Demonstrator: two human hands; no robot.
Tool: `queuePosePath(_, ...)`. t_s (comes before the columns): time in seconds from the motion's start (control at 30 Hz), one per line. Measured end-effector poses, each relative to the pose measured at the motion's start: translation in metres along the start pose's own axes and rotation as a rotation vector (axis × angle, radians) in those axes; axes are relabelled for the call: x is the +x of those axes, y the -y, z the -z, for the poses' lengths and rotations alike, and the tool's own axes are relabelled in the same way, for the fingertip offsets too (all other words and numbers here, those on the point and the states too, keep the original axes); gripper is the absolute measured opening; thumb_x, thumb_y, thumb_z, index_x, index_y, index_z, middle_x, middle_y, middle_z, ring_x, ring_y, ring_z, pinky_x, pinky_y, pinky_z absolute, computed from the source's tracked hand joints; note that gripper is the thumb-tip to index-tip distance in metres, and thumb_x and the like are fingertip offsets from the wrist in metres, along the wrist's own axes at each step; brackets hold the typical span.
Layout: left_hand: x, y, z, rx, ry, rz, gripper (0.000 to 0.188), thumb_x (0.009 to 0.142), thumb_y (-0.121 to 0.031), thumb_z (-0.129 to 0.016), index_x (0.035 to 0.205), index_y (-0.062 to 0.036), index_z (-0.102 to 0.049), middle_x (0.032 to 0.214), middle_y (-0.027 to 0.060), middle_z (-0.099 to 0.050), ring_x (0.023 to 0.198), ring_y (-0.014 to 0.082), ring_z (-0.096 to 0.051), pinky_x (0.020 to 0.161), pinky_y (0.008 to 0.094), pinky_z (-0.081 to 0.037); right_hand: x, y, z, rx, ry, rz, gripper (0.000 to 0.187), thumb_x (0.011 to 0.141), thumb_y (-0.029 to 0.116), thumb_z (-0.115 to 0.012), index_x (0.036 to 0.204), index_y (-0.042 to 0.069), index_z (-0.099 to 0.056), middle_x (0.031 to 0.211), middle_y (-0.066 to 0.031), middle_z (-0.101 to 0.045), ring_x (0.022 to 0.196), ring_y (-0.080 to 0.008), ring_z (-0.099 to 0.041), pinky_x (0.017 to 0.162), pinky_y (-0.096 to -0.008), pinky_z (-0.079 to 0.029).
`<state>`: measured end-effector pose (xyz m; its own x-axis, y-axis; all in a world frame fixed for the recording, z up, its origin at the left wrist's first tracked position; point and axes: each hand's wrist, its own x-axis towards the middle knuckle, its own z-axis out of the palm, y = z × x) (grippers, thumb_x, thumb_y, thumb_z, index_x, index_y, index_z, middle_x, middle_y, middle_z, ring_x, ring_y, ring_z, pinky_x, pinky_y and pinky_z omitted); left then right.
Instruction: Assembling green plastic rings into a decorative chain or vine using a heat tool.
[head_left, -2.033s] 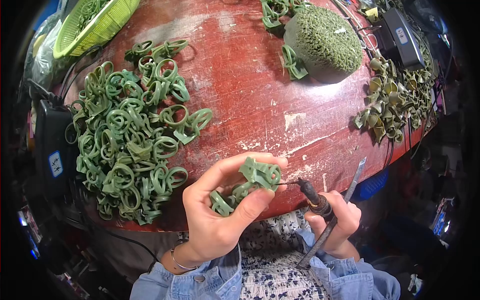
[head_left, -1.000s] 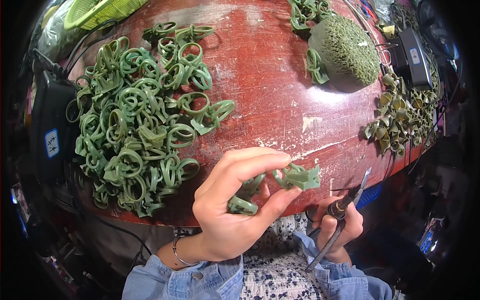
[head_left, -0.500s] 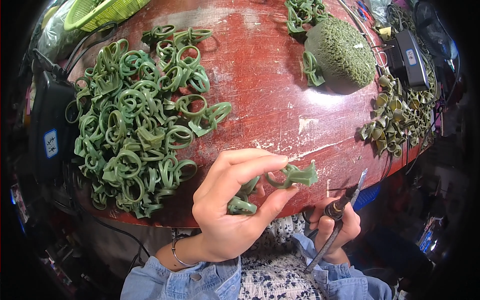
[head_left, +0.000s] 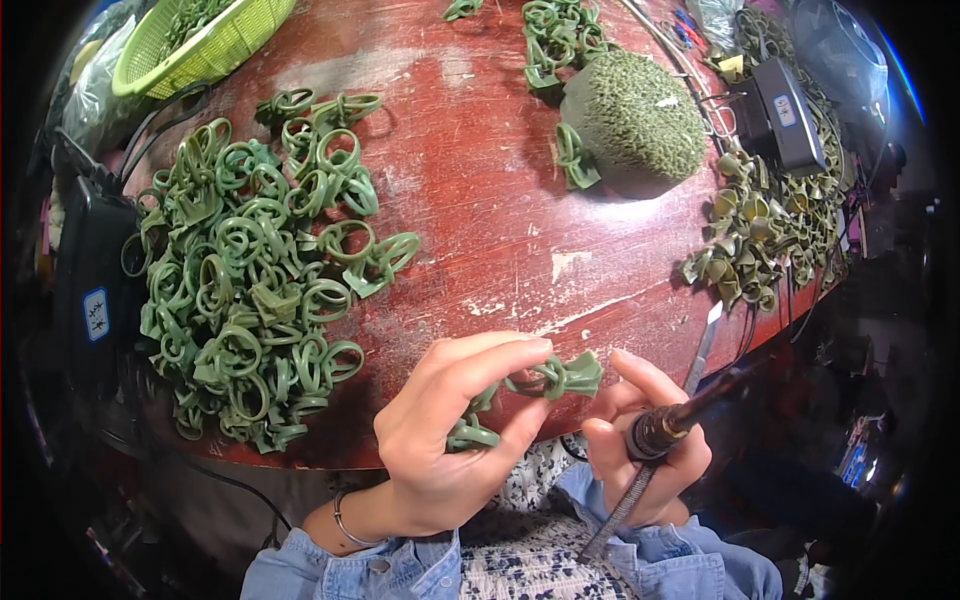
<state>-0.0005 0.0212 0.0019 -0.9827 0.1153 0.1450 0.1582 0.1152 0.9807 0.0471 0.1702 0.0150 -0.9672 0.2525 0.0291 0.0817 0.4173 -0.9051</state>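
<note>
Above the table's near edge, my left hand (head_left: 430,450) pinches a green ring piece (head_left: 575,376) with a flared end between thumb and fingertips. More green rings (head_left: 472,436) sit tucked in its palm. My right hand (head_left: 665,455), just right of that piece, keeps a dark pen-like tool with a cord, resembling a soldering iron (head_left: 660,430), and a long thin metal file (head_left: 625,505) in its grip. Its thumb and index finger reach toward the flared end, seemingly just short of it. Beyond my left hand lies a big heap of similar green rings (head_left: 240,235).
A rough-topped grey-green block (head_left: 640,125) stands at the far right, with rings (head_left: 572,160) beside it. Olive flared pieces (head_left: 760,220) and a black box (head_left: 790,115) lie farther right. At left are another black box (head_left: 95,270) and a yellow-green basket (head_left: 200,50).
My right hand has come closer to the held ring, its thumb and index finger now stretched toward it. The pen-like tool has swung to point more rightward. The view has shifted slightly.
</note>
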Motion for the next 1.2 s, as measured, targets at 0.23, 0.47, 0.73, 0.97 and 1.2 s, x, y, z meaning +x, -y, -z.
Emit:
queuePosePath(0.23, -0.006, -0.004, 0.002, -0.251, 0.015, 0.07, 0.041, 0.067, 0.003, -0.072, 0.103, 0.0042, -0.055, 0.097, 0.0146, -0.06, 0.082, 0.0151, -0.059, 0.07, 0.0232, -0.048, 0.004, 0.006, -0.003, 0.051, 0.045, 0.131, 0.037, 0.067, -0.007, -0.067, 0.103, -0.005, -0.059, 0.08, -0.014, -0.065, 0.065, -0.0163, -0.063, 0.057, -0.0228, -0.048)
queuePosePath(0.47, 0.002, -0.011, 0.008, -0.249, 0.164, 0.065, 0.039, 0.061, -0.002, -0.079, 0.097, -0.0005, -0.063, 0.092, 0.0101, -0.057, 0.076, 0.0113, -0.055, 0.065, 0.0215, -0.045, 0.0, -0.002, -0.006, 0.208, 0.097, 0.032, 0.024, 0.078, -0.005, -0.058, 0.101, -0.007, -0.059, 0.082, -0.0139, -0.066, 0.065, -0.0151, -0.064, 0.057, -0.0238, -0.05)
queuePosePath(0.73, 0.001, -0.009, 0.011, -0.191, 0.154, 0.03, 0.04, 0.06, -0.003, -0.079, 0.096, 0.0001, -0.062, 0.093, 0.0099, -0.056, 0.081, 0.0132, -0.053, 0.071, 0.0253, -0.044, 0.009, 0.003, -0.005, 0.205, 0.169, 0.069, 0.024, 0.081, -0.003, -0.057, 0.105, -0.006, -0.058, 0.082, -0.0125, -0.066, 0.06, -0.0129, -0.062, 0.051, -0.0238, -0.048)
queuePosePath(0.97, 0.003, 0.002, 0.017, -0.987, 0.123, 0.39, 0.045, 0.08, -0.021, -0.06, 0.115, 0.0018, -0.042, 0.107, 0.0233, -0.054, 0.08, 0.0268, -0.061, 0.049, 0.0234, -0.046, 0.07, 0.034, -0.014, 0.115, 0.026, 0.008, 0.024, 0.086, 0.005, -0.057, 0.109, -0.003, -0.055, 0.071, -0.0059, -0.062, 0.054, -0.007, -0.056, 0.045, -0.0193, -0.045)
queuePosePath(1.2, 0.0, 0.016, 0.023, -1.268, 0.252, 0.336, 0.022, 0.085, -0.015, -0.055, 0.102, -0.0009, -0.05, 0.097, 0.017, -0.056, 0.084, 0.0214, -0.059, 0.054, 0.0239, -0.048, 0.124, 0.019, -0.04, -0.038, 0.086, 0.076, 0.016, 0.084, 0.01, -0.06, 0.096, 0.0, -0.054, 0.069, -0.0046, -0.058, 0.058, -0.0103, -0.056, 0.052, -0.0259, -0.045)
